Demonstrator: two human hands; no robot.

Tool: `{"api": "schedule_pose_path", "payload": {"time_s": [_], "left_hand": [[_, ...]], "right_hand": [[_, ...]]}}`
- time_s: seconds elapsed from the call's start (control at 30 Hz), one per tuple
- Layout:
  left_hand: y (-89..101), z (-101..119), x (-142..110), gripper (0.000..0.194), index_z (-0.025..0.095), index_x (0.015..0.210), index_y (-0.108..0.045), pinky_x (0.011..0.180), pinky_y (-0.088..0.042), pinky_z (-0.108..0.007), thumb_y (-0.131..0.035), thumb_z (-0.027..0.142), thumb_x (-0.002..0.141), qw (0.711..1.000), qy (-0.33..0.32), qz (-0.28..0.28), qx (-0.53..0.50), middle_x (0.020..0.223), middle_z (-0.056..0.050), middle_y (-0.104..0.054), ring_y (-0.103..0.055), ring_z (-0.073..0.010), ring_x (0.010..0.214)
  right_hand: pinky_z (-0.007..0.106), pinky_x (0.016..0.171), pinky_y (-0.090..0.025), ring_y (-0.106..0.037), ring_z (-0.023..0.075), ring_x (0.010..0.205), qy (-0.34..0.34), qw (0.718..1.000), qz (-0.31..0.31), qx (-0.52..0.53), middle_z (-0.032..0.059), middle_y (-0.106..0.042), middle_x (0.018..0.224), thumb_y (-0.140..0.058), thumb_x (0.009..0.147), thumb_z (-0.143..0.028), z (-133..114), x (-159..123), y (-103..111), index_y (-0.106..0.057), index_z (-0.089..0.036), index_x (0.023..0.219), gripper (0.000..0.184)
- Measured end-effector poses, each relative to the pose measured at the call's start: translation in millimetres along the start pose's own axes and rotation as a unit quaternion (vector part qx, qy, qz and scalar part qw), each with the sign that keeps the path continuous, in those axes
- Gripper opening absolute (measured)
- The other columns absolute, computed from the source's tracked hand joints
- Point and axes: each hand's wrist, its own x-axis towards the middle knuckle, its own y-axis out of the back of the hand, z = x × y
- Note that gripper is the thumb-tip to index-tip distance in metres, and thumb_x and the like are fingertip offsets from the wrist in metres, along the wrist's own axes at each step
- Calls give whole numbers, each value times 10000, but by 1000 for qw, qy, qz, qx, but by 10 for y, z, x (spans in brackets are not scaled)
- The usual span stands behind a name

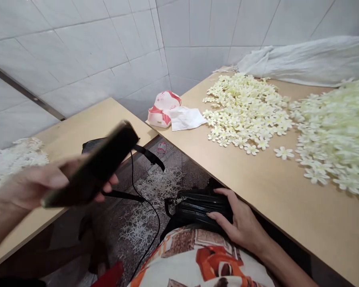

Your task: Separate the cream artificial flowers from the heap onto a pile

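Note:
My left hand (44, 181) is raised over the left table and grips a dark phone (92, 165), blurred by motion. A black cable (143, 199) hangs below it toward the floor. My right hand (242, 223) rests on a small black zippered bag (194, 209) on my lap, fingers curled over its right end. The bag sits just under the edge of the right table (257, 187).
The right table carries piles of pale yellow artificial flowers (248, 109), a white cloth sack (311, 59), and a red-and-white plastic bag (163, 109) with a tissue. A black bag (91, 145) lies on the left table beside white pieces (12, 159). White scraps (155, 191) litter the floor.

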Motion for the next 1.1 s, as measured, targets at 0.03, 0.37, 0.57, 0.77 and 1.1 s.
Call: {"api": "schedule_pose_path", "payload": {"time_s": [0.03,0.37,0.57,0.77,1.1], "left_hand": [[-205,-72,-23,720,197,1248,-365,734,-412,-386,-388,403,559,993,-11,-68,-91,1068,-31,-610,-564,-265,916],[-1151,149,661,452,147,874,-669,517,-434,-264,-542,161,440,945,59,-311,-86,707,-25,-656,-566,-166,607],[-1430,425,869,306,115,771,-675,448,-384,-235,-600,225,495,961,28,-250,112,497,4,-549,-483,-125,487],[-1556,426,934,534,136,921,-636,519,-426,-248,-404,576,726,958,-128,-177,188,885,-68,-600,-540,-152,647],[-1686,-167,1276,488,156,942,-515,667,-389,-270,-531,561,671,922,-286,-7,260,843,-32,-535,-500,-175,774]], "right_hand": [[378,849,-437,-561,235,977,-2,1000,0,8,114,-581,1059,-518,752,-429,-23,12,0,-399,-173,1148,486],[442,980,-327,-344,270,1222,66,994,24,81,157,-335,1325,-706,581,-399,-117,-105,-50,-160,-180,1327,950],[380,971,-357,-373,216,1207,176,981,36,70,123,-394,1303,-566,767,-280,-182,-264,-67,-387,-201,1237,509],[298,845,-467,-532,167,1030,107,981,163,1,96,-527,1133,-398,866,-197,23,-427,-114,-530,-195,1001,189],[325,526,-437,-542,199,630,22,882,123,-454,97,-580,888,-383,800,-99,20,-560,-9,-526,-178,738,174]]}}
